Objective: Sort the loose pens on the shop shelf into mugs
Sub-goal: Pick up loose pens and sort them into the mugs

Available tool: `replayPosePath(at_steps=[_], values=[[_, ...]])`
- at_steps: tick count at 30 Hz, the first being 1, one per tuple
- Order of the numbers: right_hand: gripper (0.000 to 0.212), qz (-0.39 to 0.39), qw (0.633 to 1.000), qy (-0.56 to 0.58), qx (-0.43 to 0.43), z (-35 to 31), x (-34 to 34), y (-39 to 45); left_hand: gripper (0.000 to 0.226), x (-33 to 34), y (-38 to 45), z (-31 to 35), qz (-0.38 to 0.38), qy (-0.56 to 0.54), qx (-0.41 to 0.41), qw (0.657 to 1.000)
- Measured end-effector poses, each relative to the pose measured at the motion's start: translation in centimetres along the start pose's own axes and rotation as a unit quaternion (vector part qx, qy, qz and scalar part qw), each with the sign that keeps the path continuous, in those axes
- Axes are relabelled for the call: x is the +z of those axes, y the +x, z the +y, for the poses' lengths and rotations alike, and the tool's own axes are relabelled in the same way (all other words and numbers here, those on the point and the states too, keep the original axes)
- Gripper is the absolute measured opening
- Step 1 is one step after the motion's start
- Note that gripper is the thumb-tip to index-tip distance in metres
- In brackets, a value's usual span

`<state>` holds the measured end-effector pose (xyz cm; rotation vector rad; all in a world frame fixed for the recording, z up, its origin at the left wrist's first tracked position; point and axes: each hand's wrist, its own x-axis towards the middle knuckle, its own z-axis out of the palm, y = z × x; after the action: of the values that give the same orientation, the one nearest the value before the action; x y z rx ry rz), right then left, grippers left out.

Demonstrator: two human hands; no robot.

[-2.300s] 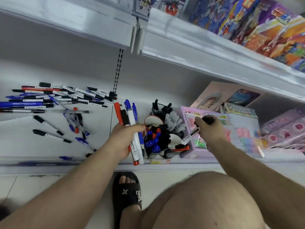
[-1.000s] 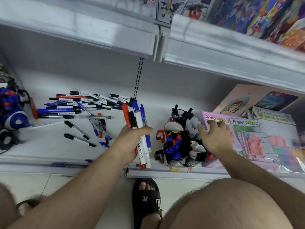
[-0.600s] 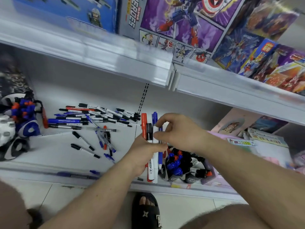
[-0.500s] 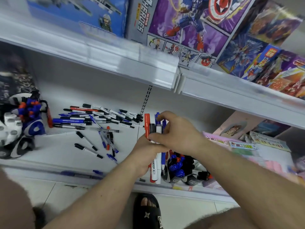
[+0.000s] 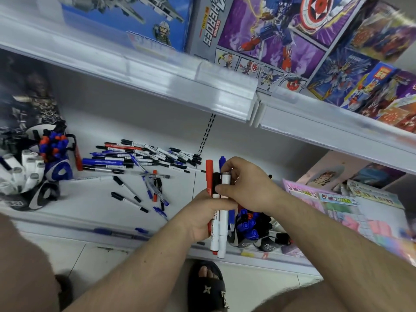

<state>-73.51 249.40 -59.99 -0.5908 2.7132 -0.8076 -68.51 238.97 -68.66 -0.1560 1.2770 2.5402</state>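
Note:
My left hand [image 5: 203, 216] grips a bundle of markers [image 5: 218, 224] upright above the shelf's front edge, with red, black, white and blue caps showing. My right hand [image 5: 246, 184] pinches the top of one marker in that bundle, thumb on the black cap. Just right of the bundle stands a mug [image 5: 253, 226] packed with blue, red and black capped pens. Several loose pens [image 5: 144, 163] lie scattered on the white shelf [image 5: 90, 199] to the left. More mugs full of pens [image 5: 54, 154] stand at the far left.
An upper shelf lip [image 5: 202, 95] overhangs the work area, with toy boxes [image 5: 281, 37] on it. Pink stationery packs [image 5: 351, 210] lie to the right of the mug. A blue pen [image 5: 117, 233] rests in the shelf's front rail. My sandalled foot [image 5: 208, 287] is on the floor below.
My right hand let go of a marker at the right mug, then came across to the bundle in my left hand and pinched one marker. The view tilted upward.

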Motion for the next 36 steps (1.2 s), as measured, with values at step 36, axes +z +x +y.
replayPosePath(at_steps=[36], values=[[0.027, 0.051, 0.878, 0.473, 0.042, -17.8, 14.8, 10.7, 0.019, -22.1, -15.6, 22.6, 0.401, 0.335, 0.034, 0.852]])
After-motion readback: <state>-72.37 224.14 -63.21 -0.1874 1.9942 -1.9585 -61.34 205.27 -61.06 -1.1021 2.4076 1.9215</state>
